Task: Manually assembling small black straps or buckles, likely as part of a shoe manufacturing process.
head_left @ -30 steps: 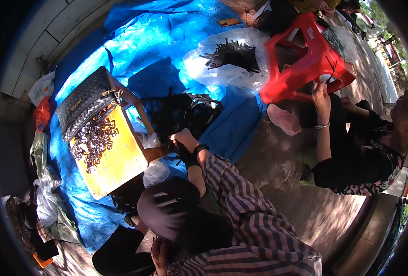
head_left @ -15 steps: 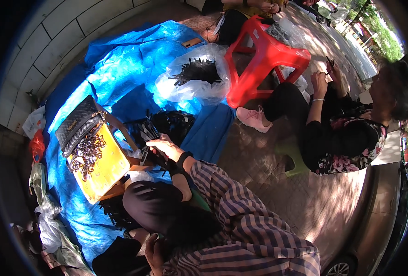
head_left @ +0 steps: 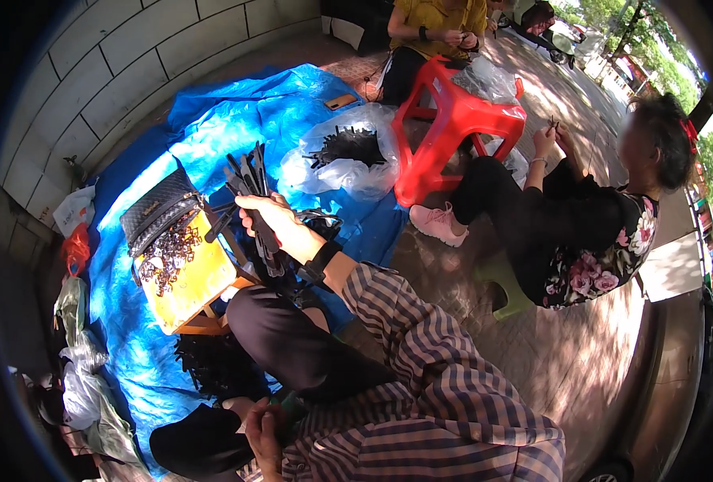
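The right hand (head_left: 264,213) is gripping a bundle of black strips (head_left: 248,181), fingers wrapped around them, above the yellow stool (head_left: 192,281). Left hand (head_left: 264,418) is sitting low by the lap, can't tell its fingers.

Glossy blue plastic tarp (head_left: 236,120), shiny red plastic stool (head_left: 453,120), matt black strips (head_left: 248,181), clear crinkled bag (head_left: 348,169)

We see a bundle of long, thin black strips (head_left: 252,189) gripped in our raised right hand (head_left: 270,215), fanned out and pointing up and away over the blue tarp. Some strips hang down below the fist toward our knee. Our left hand (head_left: 262,418) rests low by our lap, closed around a small dark-green object we cannot make out.
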{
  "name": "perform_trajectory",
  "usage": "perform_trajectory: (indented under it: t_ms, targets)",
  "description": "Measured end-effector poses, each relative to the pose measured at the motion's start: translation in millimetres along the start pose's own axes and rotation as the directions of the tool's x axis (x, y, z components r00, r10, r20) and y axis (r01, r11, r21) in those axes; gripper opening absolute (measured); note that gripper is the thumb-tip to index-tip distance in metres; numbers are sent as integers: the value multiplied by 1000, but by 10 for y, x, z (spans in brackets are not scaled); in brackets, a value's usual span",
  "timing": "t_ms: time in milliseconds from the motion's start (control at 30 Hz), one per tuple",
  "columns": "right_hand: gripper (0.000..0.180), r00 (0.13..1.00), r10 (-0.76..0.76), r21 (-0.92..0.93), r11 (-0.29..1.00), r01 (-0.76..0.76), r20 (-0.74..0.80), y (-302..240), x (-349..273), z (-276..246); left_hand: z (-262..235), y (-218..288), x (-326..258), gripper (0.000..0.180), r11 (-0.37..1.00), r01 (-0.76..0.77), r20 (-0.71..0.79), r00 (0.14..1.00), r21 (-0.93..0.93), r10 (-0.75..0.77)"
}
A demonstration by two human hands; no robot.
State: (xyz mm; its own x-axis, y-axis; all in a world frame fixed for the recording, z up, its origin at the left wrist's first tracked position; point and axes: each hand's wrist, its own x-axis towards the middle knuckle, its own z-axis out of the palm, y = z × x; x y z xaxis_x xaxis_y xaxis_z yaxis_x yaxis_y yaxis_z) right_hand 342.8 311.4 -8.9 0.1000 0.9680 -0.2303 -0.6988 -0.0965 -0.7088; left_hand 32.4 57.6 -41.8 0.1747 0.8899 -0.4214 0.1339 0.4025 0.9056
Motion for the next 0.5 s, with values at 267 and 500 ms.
perform_trajectory:
  t_ms: [267,500]
  targets:
    - [18,949,-104,-244,953,181,298,-117,-837,1080,-80,-14,-319,35,973,-66,-129,991,-221,38]
    - [16,916,311,-347,913,-214,253,273,-1554,934,-131,361,-255,27,939,-211,-150,973,-272,175]
